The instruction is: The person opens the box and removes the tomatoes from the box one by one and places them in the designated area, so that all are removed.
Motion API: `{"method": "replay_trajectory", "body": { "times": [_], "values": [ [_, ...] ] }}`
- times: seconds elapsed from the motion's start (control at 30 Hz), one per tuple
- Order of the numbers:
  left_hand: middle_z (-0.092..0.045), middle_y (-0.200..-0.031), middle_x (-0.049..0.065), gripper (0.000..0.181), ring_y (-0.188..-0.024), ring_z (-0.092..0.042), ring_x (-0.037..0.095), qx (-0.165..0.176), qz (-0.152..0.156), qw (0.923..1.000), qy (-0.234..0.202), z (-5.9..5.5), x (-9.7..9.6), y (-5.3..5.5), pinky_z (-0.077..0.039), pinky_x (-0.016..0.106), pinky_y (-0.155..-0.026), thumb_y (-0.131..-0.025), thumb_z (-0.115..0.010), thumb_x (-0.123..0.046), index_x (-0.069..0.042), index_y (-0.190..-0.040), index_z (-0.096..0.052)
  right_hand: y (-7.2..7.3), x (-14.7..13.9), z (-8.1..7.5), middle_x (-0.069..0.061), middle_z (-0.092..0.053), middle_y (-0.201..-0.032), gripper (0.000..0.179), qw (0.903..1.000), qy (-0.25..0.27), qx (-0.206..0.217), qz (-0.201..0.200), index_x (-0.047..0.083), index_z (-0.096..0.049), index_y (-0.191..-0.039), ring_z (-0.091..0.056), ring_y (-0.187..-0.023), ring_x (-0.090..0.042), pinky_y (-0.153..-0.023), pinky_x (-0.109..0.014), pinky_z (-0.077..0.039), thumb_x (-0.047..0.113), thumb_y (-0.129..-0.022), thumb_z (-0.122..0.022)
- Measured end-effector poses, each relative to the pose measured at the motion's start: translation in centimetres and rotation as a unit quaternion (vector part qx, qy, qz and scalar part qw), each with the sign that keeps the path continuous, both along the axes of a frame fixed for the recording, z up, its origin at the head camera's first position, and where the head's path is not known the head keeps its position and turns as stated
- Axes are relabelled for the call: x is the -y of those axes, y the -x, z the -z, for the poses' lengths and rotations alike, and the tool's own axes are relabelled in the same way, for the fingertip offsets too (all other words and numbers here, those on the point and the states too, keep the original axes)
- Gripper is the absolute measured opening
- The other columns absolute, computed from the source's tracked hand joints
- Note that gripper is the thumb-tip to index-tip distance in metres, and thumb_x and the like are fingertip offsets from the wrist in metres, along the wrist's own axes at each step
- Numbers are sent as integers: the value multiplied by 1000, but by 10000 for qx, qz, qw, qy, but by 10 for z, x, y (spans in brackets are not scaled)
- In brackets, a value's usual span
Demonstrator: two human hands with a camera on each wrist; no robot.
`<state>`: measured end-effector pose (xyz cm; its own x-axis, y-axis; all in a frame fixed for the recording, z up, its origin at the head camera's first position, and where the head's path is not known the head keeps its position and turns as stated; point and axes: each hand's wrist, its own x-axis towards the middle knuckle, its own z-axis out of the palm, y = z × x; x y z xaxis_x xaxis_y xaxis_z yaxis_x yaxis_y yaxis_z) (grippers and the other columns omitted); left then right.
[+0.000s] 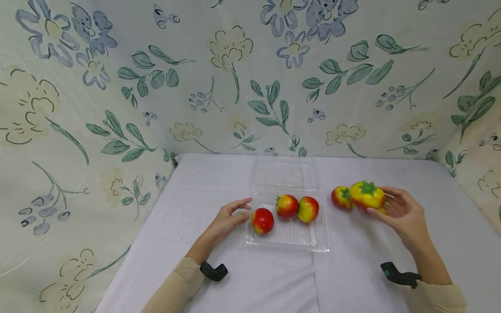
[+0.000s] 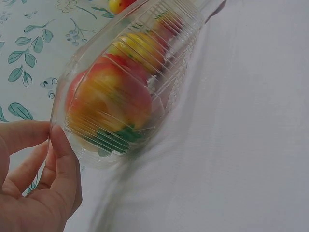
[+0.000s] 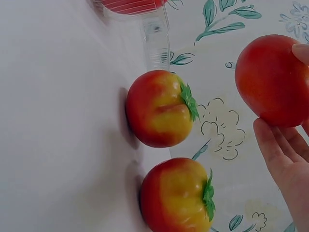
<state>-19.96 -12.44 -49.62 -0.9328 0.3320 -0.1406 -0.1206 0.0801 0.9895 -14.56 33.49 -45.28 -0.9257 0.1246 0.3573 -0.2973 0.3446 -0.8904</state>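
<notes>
My left hand [image 1: 228, 219] pinches the left rim of a clear plastic clamshell box [image 1: 287, 239] between thumb and fingers. Three red-and-yellow tomatoes lie in its base: one at the left [image 1: 262, 221], one in the middle [image 1: 287, 206] and one at the right [image 1: 308, 209]. Right of the box, my right hand [image 1: 405, 217] grips another tomato [image 1: 367, 196], raised above the table with its green leafy top upward. Below it, two more tomatoes sit on the table, a nearer-box one [image 3: 161, 108] and a second [image 3: 176, 195], mostly hidden in the head view.
The box's lid [image 1: 285, 174] lies folded open toward the back. A white cloth [image 1: 274, 282] with a crease covers the table. Behind hangs a floral curtain [image 1: 235, 117]. Each wrist carries a black band, left [image 1: 214, 272] and right [image 1: 400, 276].
</notes>
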Motion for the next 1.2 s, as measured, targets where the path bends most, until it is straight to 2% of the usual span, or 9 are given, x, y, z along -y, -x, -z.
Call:
{"method": "replay_trajectory", "body": {
  "times": [0.2, 0.4, 0.63, 0.93, 1.03, 1.2],
  "values": [
    [-56, -122, 16, 50, -103, -55, 20, -12, 9, 10000, -21, 0, 0, -1, -53, 23, -88, -96, -66, -12, -4, -144, -52, -1, -9, 2, 0, -51, -132, 63, 9967, 801, -32, -116, 7, -54, -135, -49, -119, -5, -91, -7, -42, -17, -80, -73],
    [-56, -122, 15, 51, -105, -55, 21, -12, 4, 10000, -14, 0, 1, -1, -53, 24, -88, -97, -66, -12, -3, -144, -52, -2, -18, 4, -1, -51, -132, 63, 9933, 1157, -66, -20, 7, -53, -136, -49, -119, -7, -89, -7, -43, -17, -81, -72],
    [-55, -123, 16, 50, -104, -55, 20, -20, 27, 10000, -22, 0, 0, -2, -53, 23, -87, -97, -66, -12, -3, -144, -51, -3, -27, 5, -2, -51, -131, 61, 9836, 1798, -114, -15, 6, -54, -135, -50, -119, -10, -88, -9, -45, -19, -82, -69],
    [-56, -122, 15, 50, -105, -54, 22, -18, 8, 10000, 27, -1, 0, -1, -53, 22, -86, -96, -66, -11, -5, -144, -52, -4, -37, 7, -4, -51, -131, 61, 9740, 2255, -213, 2, 3, -54, -134, -53, -116, -11, -87, -12, -48, -24, -80, -66],
    [-56, -123, 15, 50, -106, -54, 22, -3, 4, 10000, 14, -1, 0, -1, -53, 22, -86, -96, -66, -11, -5, -144, -52, -5, -41, 8, -2, -50, -131, 60, 9721, 2339, -154, 123, 4, -54, -134, -53, -116, -10, -86, -12, -48, -22, -81, -67],
    [-56, -123, 16, 51, -103, -54, 20, 12, -2, 10000, 40, 0, 0, -1, -53, 20, -84, -96, -66, -11, -5, -144, -52, -5, -49, 10, 0, -49, -132, 60, 9744, 2203, 44, 451, 8, -53, -135, -50, -118, -10, -85, -10, -47, -15, -82, -71]
  ]
}}
